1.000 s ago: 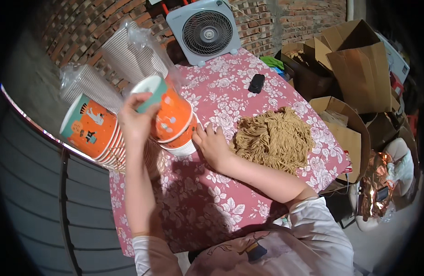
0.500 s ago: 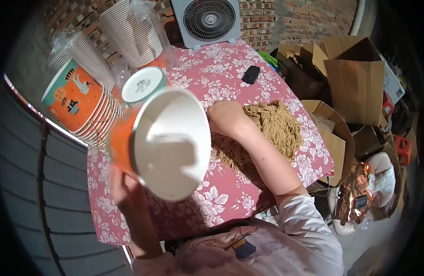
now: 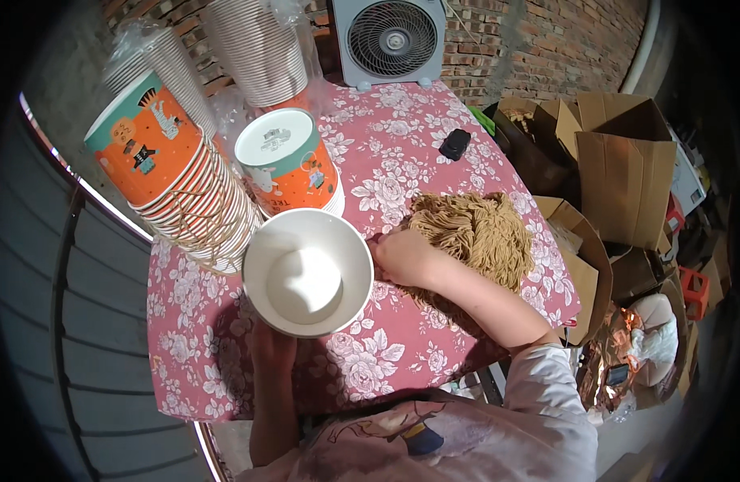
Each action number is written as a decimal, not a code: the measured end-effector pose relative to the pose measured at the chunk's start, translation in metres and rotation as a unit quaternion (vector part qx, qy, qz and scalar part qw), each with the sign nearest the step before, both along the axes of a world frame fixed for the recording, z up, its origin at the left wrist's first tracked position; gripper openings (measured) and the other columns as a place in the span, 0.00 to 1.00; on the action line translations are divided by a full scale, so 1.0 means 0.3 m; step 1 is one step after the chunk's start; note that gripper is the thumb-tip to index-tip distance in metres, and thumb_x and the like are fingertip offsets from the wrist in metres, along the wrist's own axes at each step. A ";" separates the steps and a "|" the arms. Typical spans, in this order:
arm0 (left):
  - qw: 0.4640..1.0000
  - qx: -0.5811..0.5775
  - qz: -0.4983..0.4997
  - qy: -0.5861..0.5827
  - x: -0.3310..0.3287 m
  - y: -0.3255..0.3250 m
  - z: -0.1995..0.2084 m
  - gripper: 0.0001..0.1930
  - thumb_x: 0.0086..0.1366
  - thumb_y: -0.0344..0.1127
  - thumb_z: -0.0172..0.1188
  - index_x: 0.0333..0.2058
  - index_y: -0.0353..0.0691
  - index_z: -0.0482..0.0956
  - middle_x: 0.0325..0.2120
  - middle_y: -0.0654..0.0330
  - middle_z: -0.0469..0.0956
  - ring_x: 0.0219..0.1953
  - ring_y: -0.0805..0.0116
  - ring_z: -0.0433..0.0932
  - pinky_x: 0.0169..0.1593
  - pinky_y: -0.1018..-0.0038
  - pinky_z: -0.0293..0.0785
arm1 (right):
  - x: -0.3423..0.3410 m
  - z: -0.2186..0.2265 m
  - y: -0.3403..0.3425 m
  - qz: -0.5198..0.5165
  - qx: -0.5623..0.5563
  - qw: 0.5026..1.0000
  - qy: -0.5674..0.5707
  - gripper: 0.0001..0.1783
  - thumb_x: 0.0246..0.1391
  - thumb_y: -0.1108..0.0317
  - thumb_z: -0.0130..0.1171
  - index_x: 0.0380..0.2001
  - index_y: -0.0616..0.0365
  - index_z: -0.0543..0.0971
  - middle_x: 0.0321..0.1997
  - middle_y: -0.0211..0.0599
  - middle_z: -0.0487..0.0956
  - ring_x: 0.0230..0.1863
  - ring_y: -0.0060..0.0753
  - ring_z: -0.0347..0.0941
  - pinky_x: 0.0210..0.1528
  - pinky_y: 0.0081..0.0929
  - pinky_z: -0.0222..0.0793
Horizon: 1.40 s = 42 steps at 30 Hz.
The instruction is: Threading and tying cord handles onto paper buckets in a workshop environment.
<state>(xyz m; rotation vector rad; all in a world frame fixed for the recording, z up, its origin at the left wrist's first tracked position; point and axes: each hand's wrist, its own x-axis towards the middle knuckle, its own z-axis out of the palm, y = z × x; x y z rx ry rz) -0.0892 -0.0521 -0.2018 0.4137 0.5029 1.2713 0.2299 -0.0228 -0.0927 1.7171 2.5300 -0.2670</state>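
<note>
A white-lined paper bucket (image 3: 264,283) faces me with its round mouth up, a bright patch of light inside. My left hand (image 3: 272,347) grips it from the near left side, the fingers mostly hidden behind its wall. Close by its right rim is my right hand (image 3: 405,257), fingers curled together; their tips are partly hidden, and what they pinch cannot be made out. Just beyond that hand lies a heap of tan cords (image 3: 478,233). Behind the bucket, an upside-down orange and green paper bucket (image 3: 294,173) stands on the table.
At left leans a nested stack of orange buckets (image 3: 157,145) with cords draped over it. Plastic-wrapped bucket stacks (image 3: 261,56) stand behind. A grey box fan (image 3: 392,40) and a small black object (image 3: 454,145) are on the flowered tablecloth (image 3: 386,136). Cardboard boxes (image 3: 625,189) crowd the right.
The bucket has swung from a sideways tilt to mouth up, lower and nearer my right hand. My left hand moved right with it. The whole view has shifted slightly.
</note>
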 end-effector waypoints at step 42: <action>0.648 0.508 0.030 0.566 0.146 -0.020 0.815 0.10 0.55 0.33 0.75 0.36 0.36 0.88 0.30 0.56 0.85 0.31 0.65 0.85 0.36 0.70 0.79 | -0.163 0.432 -0.232 0.105 0.136 0.869 0.463 0.07 0.56 0.70 0.64 0.28 0.62 0.79 0.28 0.43 0.78 0.29 0.53 0.77 0.30 0.43 0.70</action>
